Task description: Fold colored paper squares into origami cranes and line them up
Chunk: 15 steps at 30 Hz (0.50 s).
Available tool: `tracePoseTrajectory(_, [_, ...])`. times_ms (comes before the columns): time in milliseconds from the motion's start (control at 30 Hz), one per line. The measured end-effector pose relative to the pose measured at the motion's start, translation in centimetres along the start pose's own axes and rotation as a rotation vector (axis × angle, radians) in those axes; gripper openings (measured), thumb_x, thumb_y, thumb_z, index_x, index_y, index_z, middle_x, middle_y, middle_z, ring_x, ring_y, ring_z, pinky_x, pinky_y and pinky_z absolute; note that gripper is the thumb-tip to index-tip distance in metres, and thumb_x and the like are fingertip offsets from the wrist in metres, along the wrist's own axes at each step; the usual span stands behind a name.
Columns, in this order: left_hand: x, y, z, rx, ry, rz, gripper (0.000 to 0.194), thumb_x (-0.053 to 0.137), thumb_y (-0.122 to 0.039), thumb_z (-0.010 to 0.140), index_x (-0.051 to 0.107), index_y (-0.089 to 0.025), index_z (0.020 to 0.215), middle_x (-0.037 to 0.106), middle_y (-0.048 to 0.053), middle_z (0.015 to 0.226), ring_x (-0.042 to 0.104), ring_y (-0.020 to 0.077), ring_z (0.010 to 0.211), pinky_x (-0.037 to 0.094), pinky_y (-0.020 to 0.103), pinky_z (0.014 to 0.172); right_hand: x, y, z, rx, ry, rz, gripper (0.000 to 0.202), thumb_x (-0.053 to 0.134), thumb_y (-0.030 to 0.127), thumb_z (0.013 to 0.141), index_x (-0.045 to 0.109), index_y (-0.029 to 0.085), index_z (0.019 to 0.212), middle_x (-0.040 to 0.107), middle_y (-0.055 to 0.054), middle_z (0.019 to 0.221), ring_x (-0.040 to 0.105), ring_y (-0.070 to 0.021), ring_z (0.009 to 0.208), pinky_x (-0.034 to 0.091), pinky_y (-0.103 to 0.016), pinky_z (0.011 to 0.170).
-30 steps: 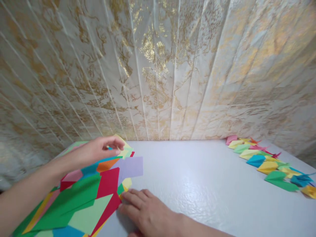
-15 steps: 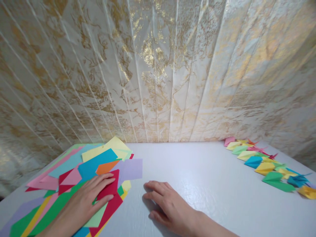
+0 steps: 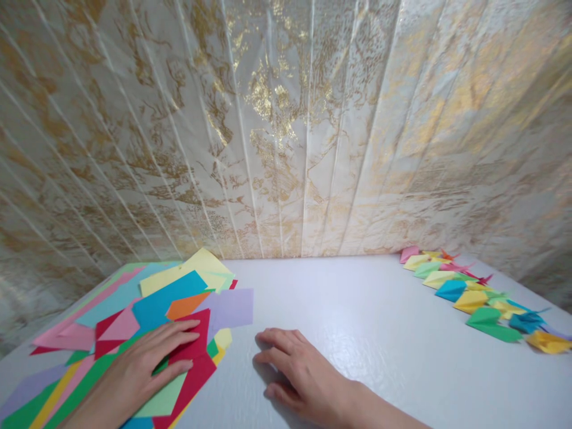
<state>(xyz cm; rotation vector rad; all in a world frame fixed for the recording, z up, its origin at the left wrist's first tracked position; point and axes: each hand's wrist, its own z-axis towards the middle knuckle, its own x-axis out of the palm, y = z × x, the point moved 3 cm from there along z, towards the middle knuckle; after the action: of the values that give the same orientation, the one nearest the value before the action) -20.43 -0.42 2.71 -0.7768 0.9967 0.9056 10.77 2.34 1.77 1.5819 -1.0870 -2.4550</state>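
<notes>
My left hand (image 3: 149, 357) lies palm down on a heap of coloured paper at the left, fingers stretched out. Its fingertips rest on a red piece of paper (image 3: 202, 333). Beside the thumb is a pale green piece (image 3: 165, 398), and an orange piece (image 3: 185, 305) lies just beyond the fingers. A lilac sheet (image 3: 232, 307) sticks out from the heap toward the middle. On the bare tabletop to the right rests my right hand (image 3: 297, 372), fingers loosely bent and apart, with nothing visible in it.
Several folded paper figures, among them a green one (image 3: 494, 325) and a blue one (image 3: 451, 290), stand in slanting rows at the right of the white table (image 3: 339, 298). A white and gold patterned curtain (image 3: 281, 149) hangs along the back edge.
The whole view has shifted slightly, so things appear a little further left. My left hand has slid back slightly over the red paper. My right hand has barely moved.
</notes>
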Motion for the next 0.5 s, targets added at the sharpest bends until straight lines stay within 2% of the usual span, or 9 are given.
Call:
tracePoseTrajectory(67, [0.1,0.0,0.0,0.014,0.004,0.034,0.043,0.070,-0.060,0.080,0.071,-0.039,0.117,0.072,-0.003,0.126,0.072,0.0246,0.108,0.059,0.028,0.090,-0.1,0.0,0.0,-0.001,0.003,-0.004,0.040,0.069,0.023,0.085,0.059,0.022,0.124,0.055,-0.010,0.140,0.052,-0.0239,0.127,0.040,-0.036,0.107])
tracePoseTrajectory(267, [0.7,0.2,0.0,-0.018,-0.017,0.012,0.039,0.057,-0.062,0.089,0.073,-0.036,0.114,0.074,-0.002,0.122,0.073,0.0221,0.106,0.058,0.026,0.089,-0.2,0.1,0.0,-0.001,0.003,-0.002,0.039,0.069,0.023,0.086,0.059,0.021,0.124,0.055,-0.010,0.141,0.053,-0.0238,0.127,0.040,-0.036,0.107])
tracePoseTrajectory(400, [1.5,-0.2,-0.3,-0.101,-0.043,0.089,0.054,0.065,-0.068,0.079,0.071,-0.034,0.120,0.071,0.003,0.127,0.069,0.0299,0.112,0.058,0.039,0.093,-0.2,0.1,0.0,0.008,0.011,0.001,0.039,0.069,0.024,0.086,0.059,0.021,0.124,0.054,-0.010,0.141,0.052,-0.0246,0.127,0.040,-0.037,0.107])
tracePoseTrajectory(500, [1.9,-1.0,-0.2,-0.135,-0.072,0.098,0.057,0.058,-0.071,0.082,0.071,-0.030,0.120,0.072,0.006,0.126,0.069,0.0323,0.112,0.058,0.045,0.092,-0.2,0.2,-0.1,0.010,0.002,0.011,0.039,0.069,0.023,0.086,0.060,0.022,0.124,0.055,-0.010,0.141,0.052,-0.0250,0.127,0.040,-0.038,0.107])
